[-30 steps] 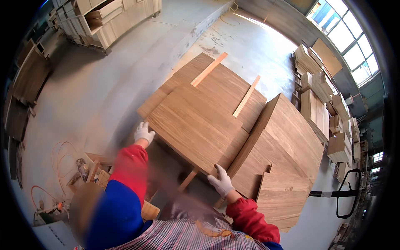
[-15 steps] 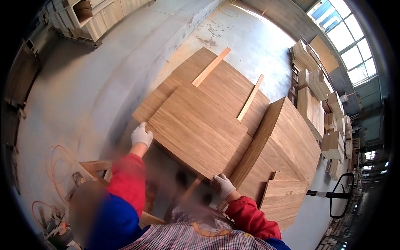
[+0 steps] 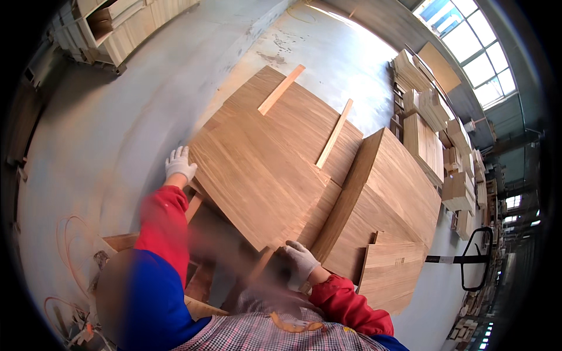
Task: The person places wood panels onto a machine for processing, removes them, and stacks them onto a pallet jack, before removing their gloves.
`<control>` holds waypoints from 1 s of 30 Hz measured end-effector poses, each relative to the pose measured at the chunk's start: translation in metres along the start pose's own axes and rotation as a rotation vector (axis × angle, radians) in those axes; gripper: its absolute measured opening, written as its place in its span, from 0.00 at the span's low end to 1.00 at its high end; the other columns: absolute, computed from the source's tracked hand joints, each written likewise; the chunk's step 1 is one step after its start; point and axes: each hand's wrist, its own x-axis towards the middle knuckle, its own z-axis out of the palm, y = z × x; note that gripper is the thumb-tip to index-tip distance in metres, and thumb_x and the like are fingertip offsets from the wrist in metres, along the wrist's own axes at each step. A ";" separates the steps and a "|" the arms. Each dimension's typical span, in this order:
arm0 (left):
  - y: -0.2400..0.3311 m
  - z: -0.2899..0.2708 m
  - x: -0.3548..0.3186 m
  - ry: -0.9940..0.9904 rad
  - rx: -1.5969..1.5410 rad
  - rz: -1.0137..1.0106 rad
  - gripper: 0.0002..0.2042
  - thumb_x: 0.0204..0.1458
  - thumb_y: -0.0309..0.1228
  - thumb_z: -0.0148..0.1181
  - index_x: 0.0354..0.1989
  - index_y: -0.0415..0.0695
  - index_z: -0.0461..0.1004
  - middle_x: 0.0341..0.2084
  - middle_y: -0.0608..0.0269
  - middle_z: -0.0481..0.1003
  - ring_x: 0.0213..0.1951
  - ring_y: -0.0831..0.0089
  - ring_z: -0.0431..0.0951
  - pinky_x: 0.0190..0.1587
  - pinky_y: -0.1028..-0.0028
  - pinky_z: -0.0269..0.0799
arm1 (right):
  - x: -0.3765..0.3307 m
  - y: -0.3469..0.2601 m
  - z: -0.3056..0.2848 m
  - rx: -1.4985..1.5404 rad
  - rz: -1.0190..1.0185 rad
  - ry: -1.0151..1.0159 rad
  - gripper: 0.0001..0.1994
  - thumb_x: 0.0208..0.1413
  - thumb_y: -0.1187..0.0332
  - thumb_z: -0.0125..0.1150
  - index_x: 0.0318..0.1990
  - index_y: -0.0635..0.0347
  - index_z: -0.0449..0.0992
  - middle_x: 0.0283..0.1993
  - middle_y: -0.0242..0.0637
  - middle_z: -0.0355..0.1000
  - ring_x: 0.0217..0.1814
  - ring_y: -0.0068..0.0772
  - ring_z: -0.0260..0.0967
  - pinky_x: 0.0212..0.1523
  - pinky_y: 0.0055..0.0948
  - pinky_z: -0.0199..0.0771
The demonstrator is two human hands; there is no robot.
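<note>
A large brown wooden panel [image 3: 252,169] lies askew over other panels [image 3: 319,130] of the same wood. At its left corner rests my left hand [image 3: 180,165], in a white glove, the fingers spread and touching the edge. My right hand [image 3: 302,260], gloved too, is at the near edge by the right corner with its fingers curled in against the wood; the fingertips are partly hidden. Two pale wooden strips, a left one [image 3: 281,89] and a right one [image 3: 335,133], lie across the far part of the lower panels.
To the right stands a thick stack of panels [image 3: 395,181], with a smaller board [image 3: 389,270] at its near end. Timber stacks [image 3: 422,146] line the far right beneath a window. A pallet of wooden pieces [image 3: 126,32] stands at upper left. Wooden supports [image 3: 202,281] show below the panel.
The top panel has turned clockwise and shifted on the panels under it. My left hand has moved farther away along with its corner and spread its fingers. My right hand stays near the near edge.
</note>
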 end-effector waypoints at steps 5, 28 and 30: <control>-0.027 0.021 0.034 -0.320 -0.349 0.018 0.22 0.46 0.35 0.57 0.52 0.44 0.71 0.58 0.55 0.66 0.58 0.58 0.65 0.58 0.65 0.62 | -0.002 0.010 0.008 -0.146 0.030 0.105 0.31 0.59 0.58 0.57 0.64 0.67 0.56 0.54 0.41 0.67 0.52 0.30 0.65 0.51 0.27 0.65; -0.014 -0.020 -0.101 -0.023 -0.266 -0.104 0.12 0.47 0.35 0.59 0.36 0.42 0.69 0.35 0.50 0.74 0.40 0.51 0.73 0.45 0.55 0.68 | -0.009 0.043 -0.011 -0.403 -0.031 0.337 0.21 0.60 0.53 0.53 0.46 0.65 0.65 0.37 0.34 0.66 0.36 0.27 0.60 0.37 0.30 0.66; -0.031 -0.032 -0.104 0.023 -0.586 -0.143 0.11 0.53 0.37 0.56 0.33 0.40 0.68 0.27 0.51 0.71 0.34 0.55 0.73 0.39 0.62 0.67 | -0.040 0.056 -0.027 -0.504 -0.287 0.144 0.19 0.61 0.55 0.53 0.46 0.65 0.65 0.36 0.31 0.66 0.35 0.24 0.60 0.36 0.26 0.65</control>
